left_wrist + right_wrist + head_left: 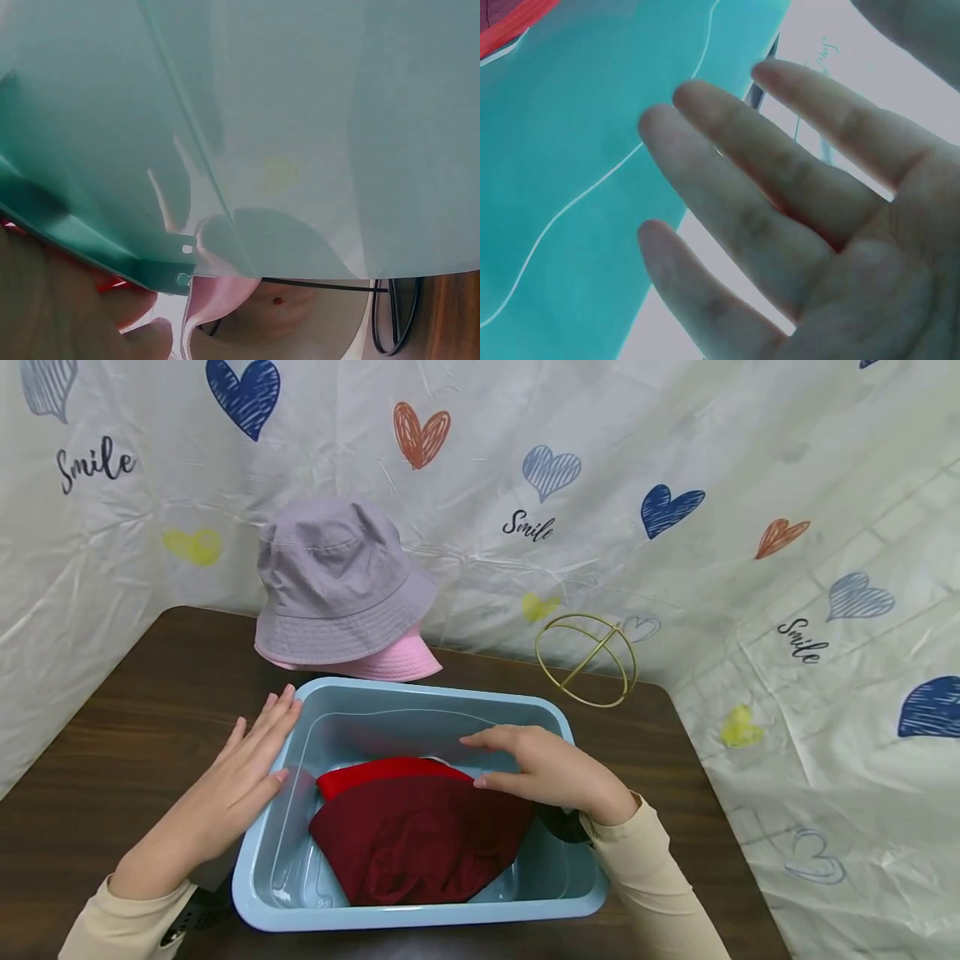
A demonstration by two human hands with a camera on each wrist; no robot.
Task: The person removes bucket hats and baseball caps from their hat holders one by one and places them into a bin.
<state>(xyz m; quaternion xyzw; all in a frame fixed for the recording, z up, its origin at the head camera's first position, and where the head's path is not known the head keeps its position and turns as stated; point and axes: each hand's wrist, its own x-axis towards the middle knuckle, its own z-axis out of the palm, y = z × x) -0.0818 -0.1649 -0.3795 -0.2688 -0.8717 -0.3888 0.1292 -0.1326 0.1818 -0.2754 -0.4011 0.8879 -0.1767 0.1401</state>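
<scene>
A light blue plastic basin (pixel 435 917) stands on the table, holding a dark red fabric hat (pixel 427 835). Behind the dark red one shows the edge of a bright red hat (pixel 375 770), with a sliver of white beyond it. My left hand (pixel 243 781) lies along the basin's left rim, fingers straight. Over the basin's right side is my right hand (pixel 551 768), its fingers spread and loosely bent, with nothing in them. The right wrist view shows that hand's fingers (pixel 735 217) apart near the basin wall (pixel 577 150).
Behind the basin at the left, a grey-lilac bucket hat (pixel 337 585) sits over a pink hat (pixel 397 662). A gold wire ring frame (pixel 600 647) stands at the back right. The dark wooden table (pixel 97 735) meets a heart-patterned white sheet (pixel 480 485) behind.
</scene>
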